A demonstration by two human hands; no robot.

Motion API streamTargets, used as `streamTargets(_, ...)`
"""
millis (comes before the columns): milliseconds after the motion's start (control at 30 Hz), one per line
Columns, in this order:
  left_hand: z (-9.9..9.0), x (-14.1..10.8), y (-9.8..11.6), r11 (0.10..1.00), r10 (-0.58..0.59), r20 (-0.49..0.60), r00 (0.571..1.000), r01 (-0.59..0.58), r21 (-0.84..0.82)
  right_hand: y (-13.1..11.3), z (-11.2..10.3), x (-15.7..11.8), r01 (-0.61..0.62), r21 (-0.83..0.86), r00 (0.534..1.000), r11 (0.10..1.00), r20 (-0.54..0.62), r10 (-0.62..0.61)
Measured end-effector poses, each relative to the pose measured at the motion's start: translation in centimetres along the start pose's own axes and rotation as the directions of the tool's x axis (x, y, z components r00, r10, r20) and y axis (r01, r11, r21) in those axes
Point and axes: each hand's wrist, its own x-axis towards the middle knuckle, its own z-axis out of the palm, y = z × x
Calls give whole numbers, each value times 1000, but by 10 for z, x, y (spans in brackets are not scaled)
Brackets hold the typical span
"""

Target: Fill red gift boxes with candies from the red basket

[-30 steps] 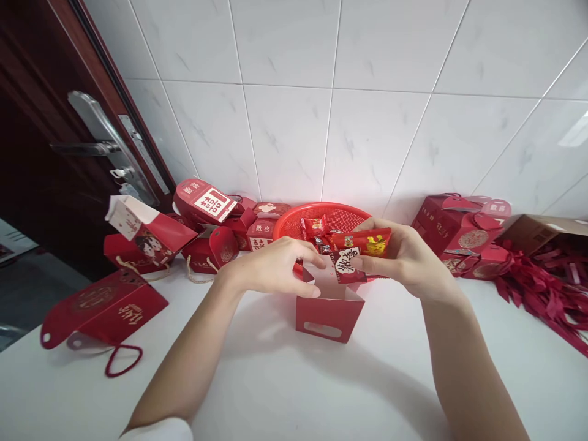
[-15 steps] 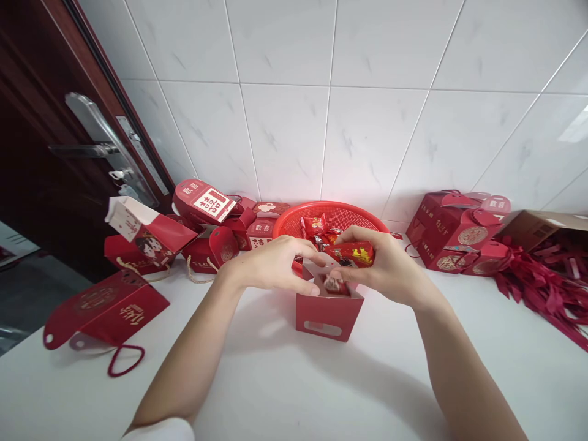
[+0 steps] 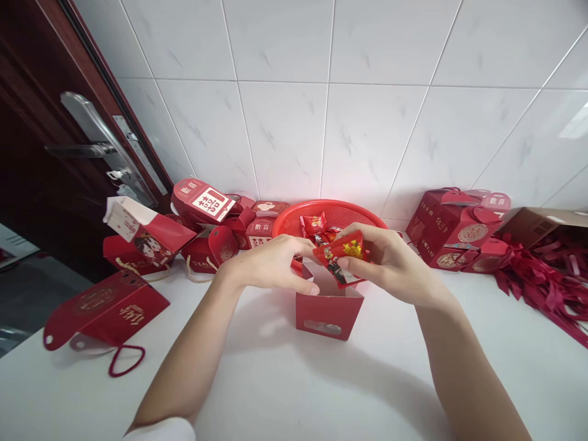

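Observation:
A small red paper gift box (image 3: 327, 315) stands open at the top on the white table, an oval window in its near side. My left hand (image 3: 275, 266) grips the box's left rim, its thumb at the near edge and its fingers around the far side. Over the opening, my right hand (image 3: 383, 263) pinches a shiny red candy packet (image 3: 340, 252) with gold print, tilted with its printed face showing. The inside of the box is mostly hidden by the packet and the hands.
Behind the box is a red plastic basket (image 3: 340, 208) holding wrapped candies (image 3: 313, 225). Several red gift boxes (image 3: 206, 202) lie at the left, and more boxes (image 3: 452, 226) are stacked at the right. Beside them are red ribbons (image 3: 546, 294) and a cardboard box (image 3: 533, 226).
The small wrapped candy at the box opening under my right thumb is no longer visible there. My right hand has turned the packet more upright. My left hand stays at the rim.

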Motion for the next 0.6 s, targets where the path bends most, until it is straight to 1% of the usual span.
streamTargets(100,0,1,0,1000,29,-9,1000,-29,12,-2,4,-2,-55,-130,997,990,55,63)
streamTargets(167,0,1,-1,999,39,3,999,-39,16,-3,7,-3,-89,-240,991,967,74,110)
streamTargets(333,-1,1,-2,999,35,4,999,-35,32,-7,10,-5,-84,-421,982,903,118,146)
streamTargets(400,-1,1,-2,998,49,6,999,-49,33,-7,9,-6,-73,-470,982,880,120,145)
streamTargets(500,-1,1,-3,998,63,18,998,-64,23,-7,6,-7,-80,-515,988,853,75,138)
streamTargets(533,-1,1,-3,997,71,18,997,-71,16,-7,5,-8,-77,-519,988,851,76,136)
streamTargets(600,0,1,-3,996,89,17,996,-89,7,-7,6,-8,-51,-520,985,853,114,128)
